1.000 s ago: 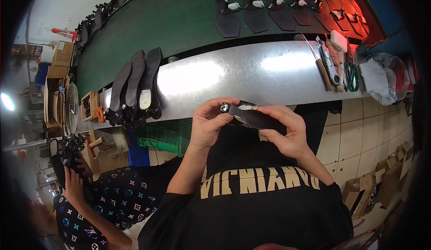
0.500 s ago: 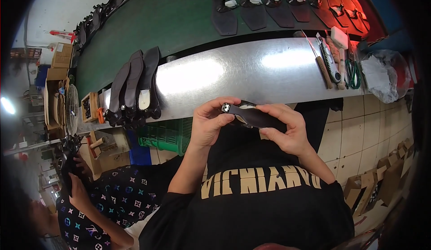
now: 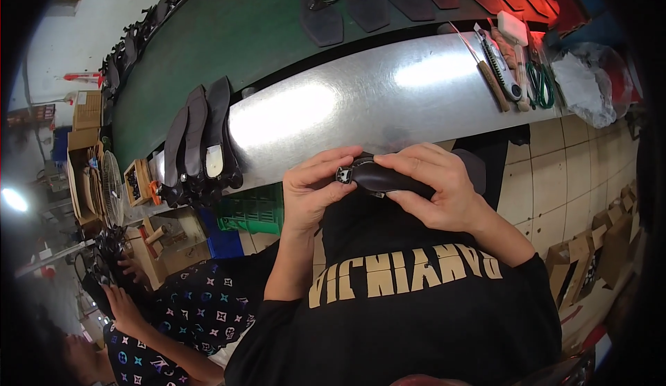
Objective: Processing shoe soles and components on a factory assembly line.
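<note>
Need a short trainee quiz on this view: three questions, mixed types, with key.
1. True or false: only the right hand holds the dark shoe part.
2. Where on the metal ledge does the slim brown-handled tool lie? A) left end B) right end C) middle
3. Fill in: the plastic crate showing below the ledge is ____.

Key: 1. False; the left hand grips it too. 2. B. 3. Green.

Remotely, I count one black shoe piece (image 3: pixel 386 178) near, three dark soles (image 3: pixel 196 124) left, one fan (image 3: pixel 112 186) left, one awl (image 3: pixel 493 86) right.
</note>
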The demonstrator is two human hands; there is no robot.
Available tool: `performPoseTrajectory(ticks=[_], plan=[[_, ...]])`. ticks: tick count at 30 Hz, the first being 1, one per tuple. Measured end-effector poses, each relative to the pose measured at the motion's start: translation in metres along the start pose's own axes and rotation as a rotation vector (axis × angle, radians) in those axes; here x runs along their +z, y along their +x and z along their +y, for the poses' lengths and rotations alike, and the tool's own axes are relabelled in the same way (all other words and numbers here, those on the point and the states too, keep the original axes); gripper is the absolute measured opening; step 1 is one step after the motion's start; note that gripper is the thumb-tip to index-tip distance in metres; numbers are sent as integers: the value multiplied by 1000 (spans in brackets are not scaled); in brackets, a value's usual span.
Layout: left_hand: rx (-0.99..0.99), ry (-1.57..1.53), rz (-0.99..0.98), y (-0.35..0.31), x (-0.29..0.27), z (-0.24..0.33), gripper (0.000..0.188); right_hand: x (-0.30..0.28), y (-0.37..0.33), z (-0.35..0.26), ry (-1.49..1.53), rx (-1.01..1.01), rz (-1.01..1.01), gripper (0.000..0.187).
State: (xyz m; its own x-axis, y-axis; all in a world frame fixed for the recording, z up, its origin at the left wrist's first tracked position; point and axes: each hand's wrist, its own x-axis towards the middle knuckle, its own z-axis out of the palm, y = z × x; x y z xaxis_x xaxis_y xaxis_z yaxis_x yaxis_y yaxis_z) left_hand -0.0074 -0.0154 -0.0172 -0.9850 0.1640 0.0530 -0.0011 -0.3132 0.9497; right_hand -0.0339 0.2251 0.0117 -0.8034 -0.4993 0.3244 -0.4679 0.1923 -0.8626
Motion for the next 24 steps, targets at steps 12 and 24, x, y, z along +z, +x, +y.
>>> performPoseTrajectory(ticks=[12, 24], plan=[[63, 162, -110, 3, -9, -2, 43, -8, 2, -3, -54, -36, 9, 44], [24, 182, -145, 4, 0, 0, 45, 1, 0, -4, -227, -51, 22, 44]])
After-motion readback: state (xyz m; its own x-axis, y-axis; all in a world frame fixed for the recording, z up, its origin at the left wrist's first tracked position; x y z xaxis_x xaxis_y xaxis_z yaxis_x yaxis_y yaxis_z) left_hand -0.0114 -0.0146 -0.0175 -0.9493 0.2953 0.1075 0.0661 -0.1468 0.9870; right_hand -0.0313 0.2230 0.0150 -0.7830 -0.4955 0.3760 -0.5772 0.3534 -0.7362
